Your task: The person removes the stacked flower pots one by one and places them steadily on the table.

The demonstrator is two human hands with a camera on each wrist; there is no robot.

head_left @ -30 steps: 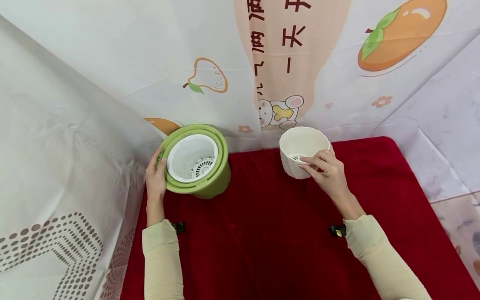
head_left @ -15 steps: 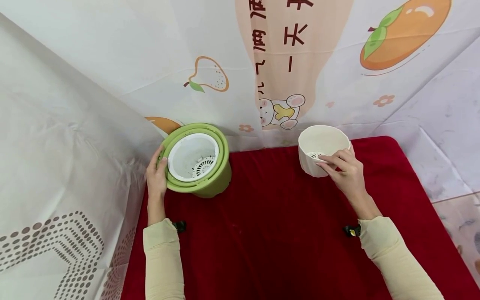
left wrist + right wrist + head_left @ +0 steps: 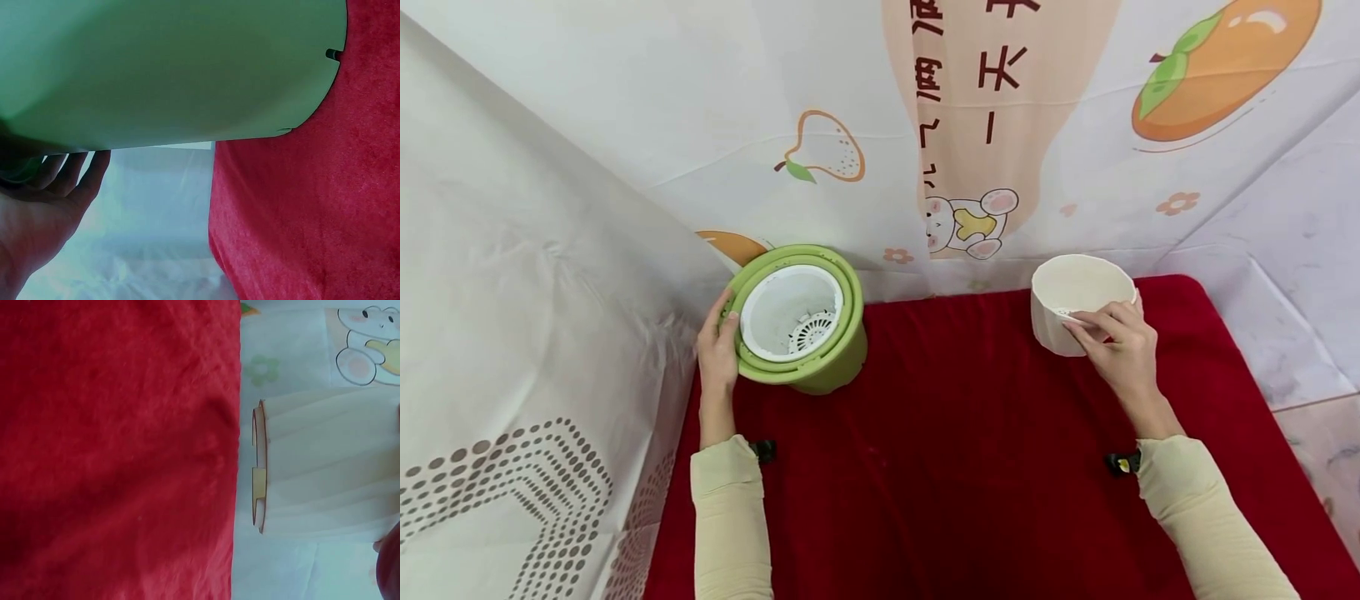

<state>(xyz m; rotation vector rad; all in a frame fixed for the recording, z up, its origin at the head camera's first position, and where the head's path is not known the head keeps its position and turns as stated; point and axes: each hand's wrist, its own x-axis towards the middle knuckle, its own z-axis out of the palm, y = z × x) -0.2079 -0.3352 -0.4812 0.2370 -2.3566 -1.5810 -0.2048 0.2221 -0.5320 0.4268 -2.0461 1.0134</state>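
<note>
1. White pot (image 3: 1075, 287): mouth up, at the right hand's (image 3: 1126, 350) eleven o'clock, fingers pinching its rim.
2. Green pot (image 3: 831, 371): mouth up, at the left hand's (image 3: 718, 354) two o'clock, fingers gripping its rim.
3. White pot: green's three o'clock.

A green pot (image 3: 187, 69) fills the upper part of the left wrist view, its smooth wall ending at right in a curved edge with a dark notch and a smaller slit. At lower left, the left hand's (image 3: 44, 219) fingers (image 3: 94, 178) extend up behind the pot. Red cloth (image 3: 312, 206) lies at right, pale creased fabric (image 3: 159, 206) between cloth and hand.
</note>
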